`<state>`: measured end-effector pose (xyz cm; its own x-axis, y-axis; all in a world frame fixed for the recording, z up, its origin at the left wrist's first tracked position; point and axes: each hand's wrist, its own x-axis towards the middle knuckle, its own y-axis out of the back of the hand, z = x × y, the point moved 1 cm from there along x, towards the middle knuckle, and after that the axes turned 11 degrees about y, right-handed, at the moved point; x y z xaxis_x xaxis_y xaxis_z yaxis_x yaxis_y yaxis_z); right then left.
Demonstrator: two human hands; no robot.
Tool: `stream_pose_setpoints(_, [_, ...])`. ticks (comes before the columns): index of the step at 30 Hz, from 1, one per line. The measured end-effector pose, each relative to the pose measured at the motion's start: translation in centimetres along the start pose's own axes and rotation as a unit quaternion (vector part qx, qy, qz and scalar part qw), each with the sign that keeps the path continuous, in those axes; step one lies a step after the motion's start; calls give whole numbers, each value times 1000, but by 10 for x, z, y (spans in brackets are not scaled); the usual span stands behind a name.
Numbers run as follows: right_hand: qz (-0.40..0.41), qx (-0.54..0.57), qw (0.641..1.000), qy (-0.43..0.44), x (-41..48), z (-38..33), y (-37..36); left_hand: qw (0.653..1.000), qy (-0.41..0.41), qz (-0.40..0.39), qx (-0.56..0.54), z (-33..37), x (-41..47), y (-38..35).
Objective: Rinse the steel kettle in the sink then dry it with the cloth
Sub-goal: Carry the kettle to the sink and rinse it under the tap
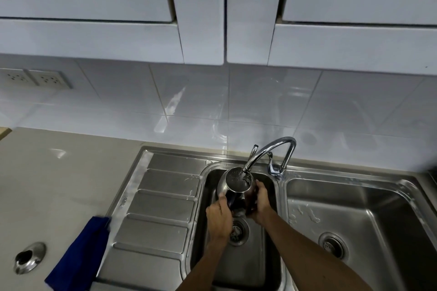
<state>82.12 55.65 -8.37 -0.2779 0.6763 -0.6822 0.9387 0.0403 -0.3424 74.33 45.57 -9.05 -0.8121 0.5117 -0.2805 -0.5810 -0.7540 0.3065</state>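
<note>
While the steel kettle (236, 185) sits tipped under the faucet (267, 152), I am in the rinse step, not yet drying. My left hand (220, 217) wraps the kettle's lower side at 7 o'clock, fingers closed on it; my right hand (261, 203) clasps the opposite side at 4 o'clock, also closed round the body. Kettle is held over the small left basin of the sink (236, 267), above the drain (237, 231), its flat beaded face turned up to the spout. I cannot tell whether water is running. Brushed steel all round: rounded kettle belly, ribbed drainboard (163, 201), curved chrome spout. Wet metal, likely slick. Next: turn it to rinse all sides, then carry it toward 9 o'clock, where the blue cloth (80, 253) lies soft and folded on the counter (59, 172).
</note>
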Motion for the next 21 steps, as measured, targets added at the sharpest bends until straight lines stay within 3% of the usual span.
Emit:
stream_pose_setpoints(9, [-4,-74,997,11,22,5,16,999,-1,31,15,-2,0,-7])
stream_pose_setpoints(12, [10,-138,990,22,41,5,25,999,-9,31,21,0,1,-7])
stream_pose_setpoints(15, [29,-249,964,89,60,-8,30,999,-7,31,20,1,2,-7])
stream_pose_setpoints(17, [20,-400,896,193,57,-30,28,999,-4,37,15,1,2,-6])
stream_pose_setpoints(18, [-1,-481,842,244,53,-42,25,999,-3,38,14,0,2,-6])
stream_pose_setpoints(21, [-18,-660,634,402,45,-73,18,1000,-3,27,11,-1,5,-5])
